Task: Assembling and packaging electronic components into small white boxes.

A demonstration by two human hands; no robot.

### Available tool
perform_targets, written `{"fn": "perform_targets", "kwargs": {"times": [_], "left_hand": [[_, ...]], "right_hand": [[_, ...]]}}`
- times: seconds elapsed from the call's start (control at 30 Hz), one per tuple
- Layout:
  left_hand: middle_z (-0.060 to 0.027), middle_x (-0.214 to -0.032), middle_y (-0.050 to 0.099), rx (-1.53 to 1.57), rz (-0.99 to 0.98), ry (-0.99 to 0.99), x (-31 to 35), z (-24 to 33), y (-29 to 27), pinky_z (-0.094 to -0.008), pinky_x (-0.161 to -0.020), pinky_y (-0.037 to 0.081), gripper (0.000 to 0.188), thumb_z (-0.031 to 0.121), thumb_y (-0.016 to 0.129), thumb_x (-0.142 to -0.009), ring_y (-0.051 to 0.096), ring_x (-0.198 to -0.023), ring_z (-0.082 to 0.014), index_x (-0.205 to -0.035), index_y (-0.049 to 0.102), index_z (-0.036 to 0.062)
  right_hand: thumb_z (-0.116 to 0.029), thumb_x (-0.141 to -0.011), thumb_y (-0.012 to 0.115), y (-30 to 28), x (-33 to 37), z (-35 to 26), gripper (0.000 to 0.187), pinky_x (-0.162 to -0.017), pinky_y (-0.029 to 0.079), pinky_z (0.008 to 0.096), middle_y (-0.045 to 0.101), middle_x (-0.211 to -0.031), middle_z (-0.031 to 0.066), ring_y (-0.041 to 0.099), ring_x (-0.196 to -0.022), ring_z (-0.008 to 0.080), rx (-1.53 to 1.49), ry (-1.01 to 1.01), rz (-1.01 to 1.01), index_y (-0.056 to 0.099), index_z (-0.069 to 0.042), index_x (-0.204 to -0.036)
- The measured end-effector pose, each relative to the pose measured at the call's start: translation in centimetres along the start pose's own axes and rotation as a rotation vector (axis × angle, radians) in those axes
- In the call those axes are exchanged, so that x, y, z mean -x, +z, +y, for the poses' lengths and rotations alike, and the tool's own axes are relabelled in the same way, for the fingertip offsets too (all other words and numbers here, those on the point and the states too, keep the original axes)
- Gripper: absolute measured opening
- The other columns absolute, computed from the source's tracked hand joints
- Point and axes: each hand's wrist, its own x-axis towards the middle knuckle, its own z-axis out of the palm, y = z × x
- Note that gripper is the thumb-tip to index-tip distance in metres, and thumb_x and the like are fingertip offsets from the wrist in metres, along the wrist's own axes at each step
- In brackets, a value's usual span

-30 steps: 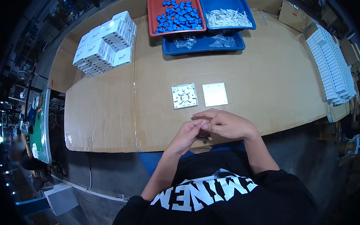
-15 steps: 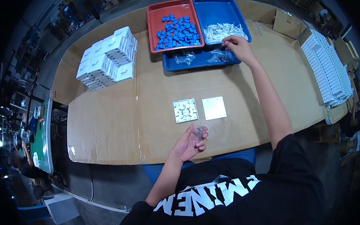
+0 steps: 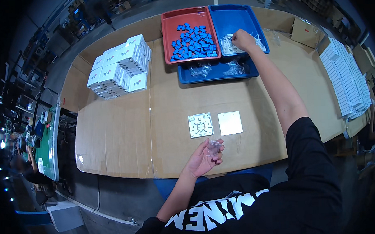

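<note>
My left hand (image 3: 200, 161) is closed around a small clear plastic bag (image 3: 214, 148) near the front edge of the table. Just beyond it lies an open square white plastic case (image 3: 201, 125) with moulded clips inside. A flat white square cover (image 3: 230, 123) is beside that case, on its right. My right hand (image 3: 244, 41) reaches over the far blue tray (image 3: 233, 18), its fingers curled down at a heap of slim white pieces (image 3: 228, 46). Whatever sits between those fingertips is too small to make out.
A red tray (image 3: 186, 16) of small blue parts adjoins the blue one. In front, a lower blue tray (image 3: 217, 77) holds clear bags (image 3: 201, 70). Stacked white boxes (image 3: 117, 67) stand at left; rows of white cases (image 3: 345, 81) line the right. Cardboard (image 3: 113, 137) covers the table.
My right hand has moved from the blue tray's near rim farther in, over the white pieces. My left hand still holds the bag. The whole view has shifted slightly.
</note>
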Motion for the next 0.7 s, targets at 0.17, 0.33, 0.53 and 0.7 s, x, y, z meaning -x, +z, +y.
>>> {"fn": "perform_targets", "kwargs": {"times": [0.17, 0.33, 0.53, 0.7], "left_hand": [[-0.0066, -0.114, 0.064, 0.007, 0.014, -0.015, 0.1, 0.1, 0.0, -0.033, -0.082, 0.047, 0.054, 0.045, 0.043, -0.111, 0.054, -0.078, -0.0125, -0.143, 0.052, 0.0019], [-0.0068, -0.115, 0.064, -0.003, 0.012, -0.013, -0.1, 0.0, -0.1, -0.0335, -0.084, 0.047, 0.056, 0.045, 0.043, -0.112, 0.054, -0.078, -0.0123, -0.146, 0.051, 0.0018], [-0.0079, -0.117, 0.065, -0.028, -0.011, -0.021, -0.6, -0.2, 0.4, -0.0351, -0.087, 0.048, 0.058, 0.045, 0.045, -0.111, 0.058, -0.082, -0.0154, -0.147, 0.05, 0.0001], [-0.0076, -0.118, 0.064, -0.049, 0.037, 0.027, 0.2, -0.3, -0.5, -0.0387, -0.089, 0.048, 0.057, 0.046, 0.043, -0.111, 0.059, -0.088, -0.0189, -0.145, 0.051, 0.0009]], "right_hand": [[-0.02, -0.086, 0.073, -0.6, -0.4, -0.7, 0.017, -0.094, 0.056, 0.0445, 0.072, -0.114, 0.0149, 0.07, -0.109, 0.0341, -0.044, -0.004, -0.085, 0.081, -0.01, -0.097], [-0.021, -0.087, 0.073, 0.2, -0.8, -0.5, 0.018, -0.095, 0.056, 0.0472, 0.072, -0.115, 0.0128, 0.069, -0.111, 0.0338, 0.03, -0.088, -0.07, 0.08, -0.012, -0.101], [-0.023, -0.09, 0.076, -0.1, -1.4, 2.7, 0.018, -0.087, 0.054, 0.0418, 0.073, -0.106, 0.0115, 0.068, -0.1, 0.0279, -0.15, -0.119, 0.169, 0.079, -0.01, -0.103], [-0.026, -0.097, 0.074, -4.7, 1.3, -0.6, 0.023, -0.073, 0.049, 0.0298, 0.074, -0.109, 0.0046, 0.06, -0.085, 0.0134, -1.432, 0.281, -0.017, 0.076, -0.008, -0.111]]}}
